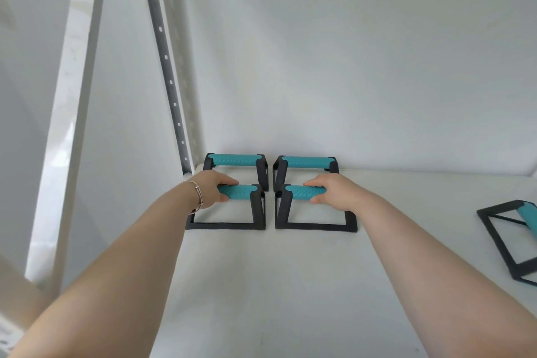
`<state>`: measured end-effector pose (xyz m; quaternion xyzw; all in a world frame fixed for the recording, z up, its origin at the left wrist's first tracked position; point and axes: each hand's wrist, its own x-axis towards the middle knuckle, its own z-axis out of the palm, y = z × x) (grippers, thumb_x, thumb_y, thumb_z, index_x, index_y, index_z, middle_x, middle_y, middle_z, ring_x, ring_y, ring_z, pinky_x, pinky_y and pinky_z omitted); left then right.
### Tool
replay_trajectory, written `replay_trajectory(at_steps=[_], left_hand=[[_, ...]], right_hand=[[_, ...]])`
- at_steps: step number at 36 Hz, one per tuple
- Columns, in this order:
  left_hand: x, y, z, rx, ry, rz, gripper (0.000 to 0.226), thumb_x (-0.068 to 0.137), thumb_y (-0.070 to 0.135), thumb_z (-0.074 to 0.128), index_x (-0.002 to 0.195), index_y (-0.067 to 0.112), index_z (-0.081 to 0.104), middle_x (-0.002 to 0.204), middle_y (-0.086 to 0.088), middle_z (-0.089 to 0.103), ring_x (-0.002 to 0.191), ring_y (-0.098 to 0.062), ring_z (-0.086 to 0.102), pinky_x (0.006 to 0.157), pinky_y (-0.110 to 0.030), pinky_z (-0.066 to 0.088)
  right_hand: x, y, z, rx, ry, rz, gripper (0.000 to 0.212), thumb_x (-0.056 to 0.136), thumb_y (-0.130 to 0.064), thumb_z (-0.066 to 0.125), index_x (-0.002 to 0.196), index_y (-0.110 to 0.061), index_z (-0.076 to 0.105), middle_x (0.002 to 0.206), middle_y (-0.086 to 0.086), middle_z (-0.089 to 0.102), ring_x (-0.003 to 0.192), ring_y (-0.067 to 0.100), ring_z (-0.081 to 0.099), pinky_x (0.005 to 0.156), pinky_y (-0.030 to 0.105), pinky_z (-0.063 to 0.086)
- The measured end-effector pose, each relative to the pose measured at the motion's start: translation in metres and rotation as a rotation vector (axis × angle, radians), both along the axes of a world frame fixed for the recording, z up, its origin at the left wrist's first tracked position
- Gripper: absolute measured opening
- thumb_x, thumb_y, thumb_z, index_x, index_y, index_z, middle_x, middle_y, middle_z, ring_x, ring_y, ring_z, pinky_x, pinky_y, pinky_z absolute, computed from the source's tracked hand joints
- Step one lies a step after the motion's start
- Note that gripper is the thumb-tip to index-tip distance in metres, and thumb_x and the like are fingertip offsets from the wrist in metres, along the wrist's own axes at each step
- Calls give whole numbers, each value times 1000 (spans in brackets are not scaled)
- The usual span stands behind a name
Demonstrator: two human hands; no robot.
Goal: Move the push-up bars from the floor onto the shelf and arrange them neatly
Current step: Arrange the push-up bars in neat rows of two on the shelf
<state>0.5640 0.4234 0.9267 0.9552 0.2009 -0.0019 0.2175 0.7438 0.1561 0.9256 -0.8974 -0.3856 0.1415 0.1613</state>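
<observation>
Several push-up bars with black frames and teal grips stand on the white shelf (261, 285). Two stand at the back against the wall: the back left bar (234, 160) and the back right bar (305, 162). Right in front of them are the front left bar (241, 192) and the front right bar (302, 192), both resting on the shelf. My left hand (209, 187) is wrapped around the front left bar's teal grip. My right hand (334, 192) grips the front right bar's teal handle. Another bar (514, 238) stands apart at the right edge, partly cut off.
A white upright post (69, 113) and a grey perforated shelf rail (167, 61) rise on the left. The white back wall (348, 67) closes the shelf behind the bars. A bracelet (198, 195) is on my left wrist.
</observation>
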Motion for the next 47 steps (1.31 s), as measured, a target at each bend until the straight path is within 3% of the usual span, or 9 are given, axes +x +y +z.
replay_trajectory(at_steps=[12,18,24,47], left_hand=[[4,-1,-1,45,17,-18,44,90,17,61,130,36,56,128,8,58,98,-9,46,97,-20,34],[6,-3,-2,46,12,-14,44,89,18,62,129,36,57,128,7,58,112,-15,52,100,-24,36],[7,-5,-2,28,5,-8,45,89,16,62,129,34,57,128,6,58,114,-17,53,103,-26,37],[8,-9,-4,22,-18,17,43,89,16,61,129,34,58,126,3,59,110,-17,54,103,-27,40]], right_hand=[[5,2,1,-18,24,13,50,94,-22,68,141,-24,55,135,-2,56,131,19,47,113,31,34],[6,2,3,-42,14,20,50,93,-23,68,142,-24,55,141,-2,55,134,18,47,114,31,33],[7,0,4,-51,5,30,50,93,-23,68,141,-25,55,140,-2,55,133,19,47,115,33,34],[4,2,1,-47,-26,32,48,96,-23,65,143,-25,53,131,-1,56,129,21,48,111,33,36]])
